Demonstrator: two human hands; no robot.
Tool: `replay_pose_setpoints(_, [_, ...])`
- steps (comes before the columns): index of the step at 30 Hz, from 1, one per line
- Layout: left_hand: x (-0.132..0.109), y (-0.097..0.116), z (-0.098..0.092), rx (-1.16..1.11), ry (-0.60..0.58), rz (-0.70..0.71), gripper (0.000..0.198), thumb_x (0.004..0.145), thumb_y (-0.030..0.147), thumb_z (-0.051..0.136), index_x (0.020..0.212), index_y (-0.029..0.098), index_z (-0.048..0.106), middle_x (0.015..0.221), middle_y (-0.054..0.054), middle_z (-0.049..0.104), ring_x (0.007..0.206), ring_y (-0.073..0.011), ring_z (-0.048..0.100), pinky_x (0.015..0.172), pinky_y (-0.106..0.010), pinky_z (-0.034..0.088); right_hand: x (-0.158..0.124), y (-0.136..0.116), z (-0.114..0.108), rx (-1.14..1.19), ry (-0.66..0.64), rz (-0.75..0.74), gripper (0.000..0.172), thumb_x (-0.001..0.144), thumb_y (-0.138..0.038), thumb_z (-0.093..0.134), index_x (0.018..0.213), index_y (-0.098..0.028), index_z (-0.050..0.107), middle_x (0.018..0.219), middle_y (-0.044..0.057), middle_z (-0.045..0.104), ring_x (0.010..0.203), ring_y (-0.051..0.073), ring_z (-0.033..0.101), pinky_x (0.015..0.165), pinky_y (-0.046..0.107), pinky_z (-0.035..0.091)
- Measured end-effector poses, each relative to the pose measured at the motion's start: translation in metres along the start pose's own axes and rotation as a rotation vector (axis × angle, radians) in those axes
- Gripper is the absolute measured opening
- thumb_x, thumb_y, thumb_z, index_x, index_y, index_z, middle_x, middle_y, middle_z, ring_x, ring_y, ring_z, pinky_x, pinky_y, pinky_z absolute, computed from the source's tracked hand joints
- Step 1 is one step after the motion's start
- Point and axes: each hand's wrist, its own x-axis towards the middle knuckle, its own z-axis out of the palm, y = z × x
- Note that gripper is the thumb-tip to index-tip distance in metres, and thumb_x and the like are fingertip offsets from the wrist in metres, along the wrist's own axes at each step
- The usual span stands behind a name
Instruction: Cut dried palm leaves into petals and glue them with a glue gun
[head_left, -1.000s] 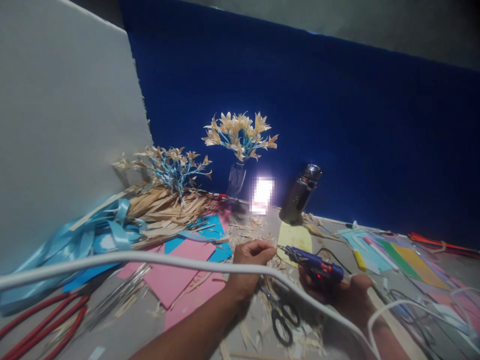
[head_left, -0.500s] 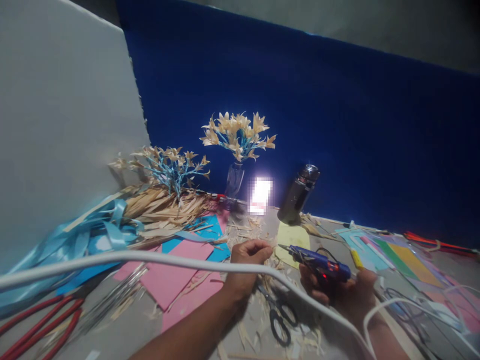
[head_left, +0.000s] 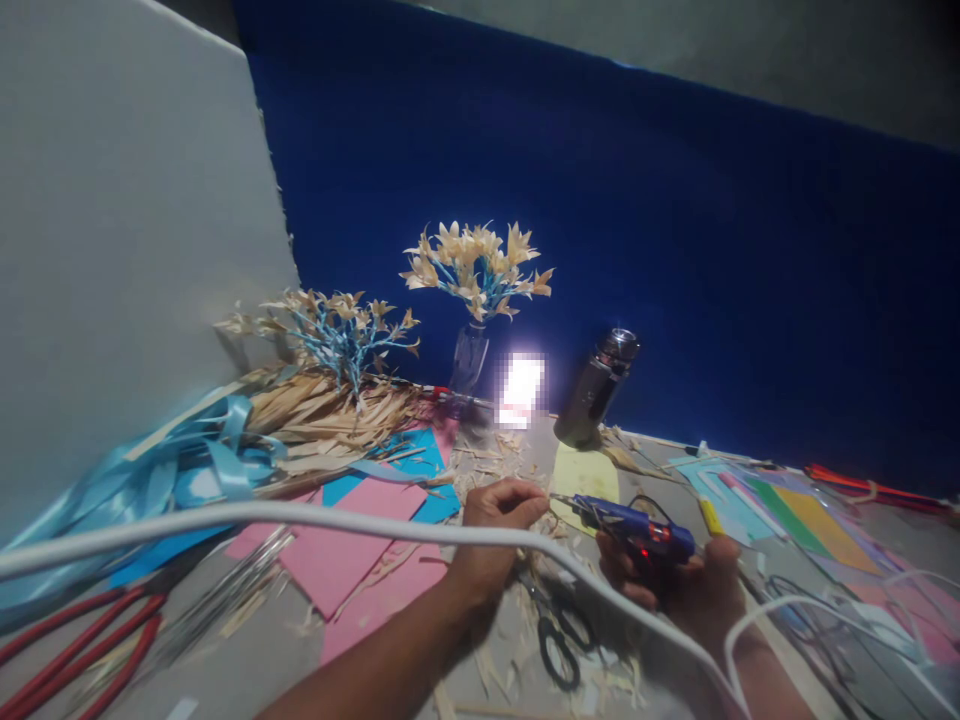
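Note:
My right hand is wrapped round a blue glue gun with a small red light showing on its body. The gun points left, its nozzle close to the fingertips of my left hand. Those left fingers are closed in a pinch; whatever they hold is too small to make out. Black-handled scissors lie on the table just below my hands. A yellow sheet of paper lies beneath the gun's nozzle.
A white cable crosses the near view. Behind stand a vase of straw flowers, a bright pixelated rectangle and a dark flask. At left are blue ribbon, dried strips, pink paper and red-handled cutters.
The glue gun in my right hand has shifted slightly left, bringing its nozzle nearer to my left fingertips. My left hand stays nearly in place, still pinched.

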Motion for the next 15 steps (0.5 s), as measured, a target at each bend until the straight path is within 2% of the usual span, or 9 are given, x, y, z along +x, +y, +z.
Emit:
replay_pose_setpoints(6, [0.000,-0.003,0.000,0.004,0.004,0.025,0.014,0.060,0.030,0.079,0.057,0.017,0.074,0.052,0.002,0.054,0.051,-0.0109,0.041,0.052,-0.026,0.031,0.001,0.003,-0.006,-0.066,0.053,-0.073,0.100,0.043,-0.087,0.080,0.105,-0.009,0.077,0.080,0.006,0.056,0.059,0.011,0.033,0.051,0.025,0.040])
replay_pose_setpoints(10, [0.001,-0.004,-0.001,0.007,-0.009,0.017,0.015,0.060,0.030,0.079,0.057,0.017,0.073,0.051,0.002,0.054,0.051,-0.0106,0.041,0.052,-0.026,0.031,0.002,0.003,-0.009,-0.094,0.045,-0.092,0.095,0.049,-0.087,0.078,0.105,-0.011,0.076,0.081,0.008,0.057,0.058,0.011,0.032,0.049,0.026,0.037])
replay_pose_setpoints(15, [0.000,0.000,0.000,0.001,-0.013,0.001,0.016,0.059,0.031,0.079,0.056,0.016,0.072,0.050,0.002,0.053,0.050,-0.0103,0.040,0.051,-0.026,0.030,0.002,-0.004,0.004,-0.139,0.012,-0.113,0.089,0.050,-0.085,0.080,0.098,-0.010,0.077,0.081,0.007,0.056,0.058,0.010,0.030,0.048,0.025,0.035])
